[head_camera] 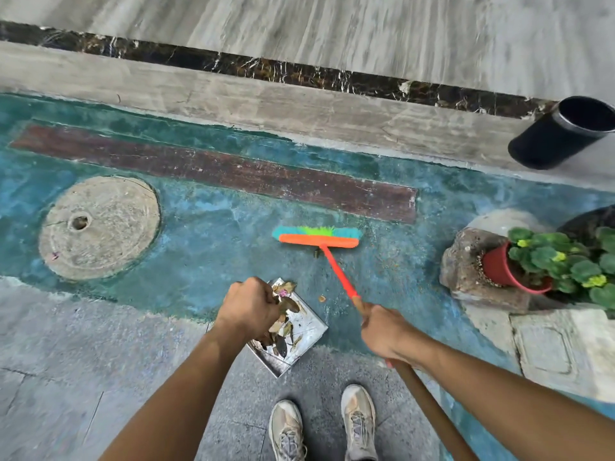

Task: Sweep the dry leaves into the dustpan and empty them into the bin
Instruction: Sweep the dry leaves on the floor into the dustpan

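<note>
A metal dustpan [307,331] is held above the ground in front of me, with several dry leaves [283,327] piled in it. My left hand [248,306] is shut on the dustpan's left side, hiding its handle. My right hand [386,334] grips the wooden handle of a broom [336,271]. The broom's orange head with blue and green bristles [316,236] rests on the blue painted floor ahead. Two small leaf bits [321,298] lie on the floor between dustpan and broom head. A black cylindrical bin [559,134] stands on the stone step at the far right.
A round concrete cover [100,227] sits in the floor at left. At right, a red pot with a green plant [545,264] leans against a rock [472,271]. A raised stone step [266,104] runs across ahead. My two shoes [322,427] are below.
</note>
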Available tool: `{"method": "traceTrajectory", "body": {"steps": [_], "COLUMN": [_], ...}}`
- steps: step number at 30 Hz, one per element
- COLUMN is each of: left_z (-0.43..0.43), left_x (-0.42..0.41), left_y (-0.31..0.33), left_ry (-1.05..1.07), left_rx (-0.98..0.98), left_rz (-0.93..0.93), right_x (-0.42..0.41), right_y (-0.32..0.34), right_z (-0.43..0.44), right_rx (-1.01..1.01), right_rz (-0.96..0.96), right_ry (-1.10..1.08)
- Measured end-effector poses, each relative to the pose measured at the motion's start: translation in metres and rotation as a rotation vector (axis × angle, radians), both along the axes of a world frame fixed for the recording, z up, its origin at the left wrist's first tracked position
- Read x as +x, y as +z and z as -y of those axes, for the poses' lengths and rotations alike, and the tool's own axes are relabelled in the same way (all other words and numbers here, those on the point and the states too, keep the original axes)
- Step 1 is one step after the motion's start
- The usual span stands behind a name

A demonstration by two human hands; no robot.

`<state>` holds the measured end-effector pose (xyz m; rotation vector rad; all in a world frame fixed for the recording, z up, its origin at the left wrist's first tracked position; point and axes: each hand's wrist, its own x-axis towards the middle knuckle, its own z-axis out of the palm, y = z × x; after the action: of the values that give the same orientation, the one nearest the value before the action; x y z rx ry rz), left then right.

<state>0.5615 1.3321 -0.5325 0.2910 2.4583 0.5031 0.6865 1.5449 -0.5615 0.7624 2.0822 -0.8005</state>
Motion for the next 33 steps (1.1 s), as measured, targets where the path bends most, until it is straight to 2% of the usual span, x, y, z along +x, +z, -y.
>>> {"method": "traceTrajectory", "body": {"steps": [5, 8, 10, 14, 19, 25, 29, 31, 33], "left_z": [0.013, 0.023, 0.027, 0.025, 0.025, 0.027, 0.033, 0.039, 0.046], "left_x": [0.002, 0.007, 0.009, 0.012, 0.013, 0.012, 0.012, 0.013, 0.013], "left_y": [-0.001, -0.001, 0.001, 0.006, 0.012, 0.004, 0.001, 0.002, 0.004], "left_ry": [0.042, 0.059, 0.058, 0.031, 0.018, 0.007, 0.006, -0.005, -0.015], "left_rx": [-0.031, -0.016, -0.012, 0.007, 0.008, 0.013, 0.033, 0.038, 0.033], "left_rz": [-0.002, -0.02, -0.012, 0.007, 0.017, 0.0, -0.012, -0.015, -0.024], "right_x": [0.052, 0.079, 0.09, 0.096, 0.091, 0.126, 0.138, 0.136, 0.127], "right_y": [0.047, 0.076, 0.091, 0.092, 0.066, 0.034, 0.041, 0.05, 0.056], "right_z": [-0.007, -0.013, -0.015, -0.017, 0.012, 0.074, 0.065, 0.05, 0.038], "right_rx": [-0.225, -0.428, -0.493, -0.405, -0.165, -0.256, -0.409, -0.388, -0.274], "right_rz": [0.095, 0.158, 0.153, 0.063, -0.085, -0.003, 0.107, 0.032, -0.085], "right_ry": [-0.024, -0.157, -0.252, -0.309, -0.136, -0.067, 0.006, -0.047, -0.097]}}
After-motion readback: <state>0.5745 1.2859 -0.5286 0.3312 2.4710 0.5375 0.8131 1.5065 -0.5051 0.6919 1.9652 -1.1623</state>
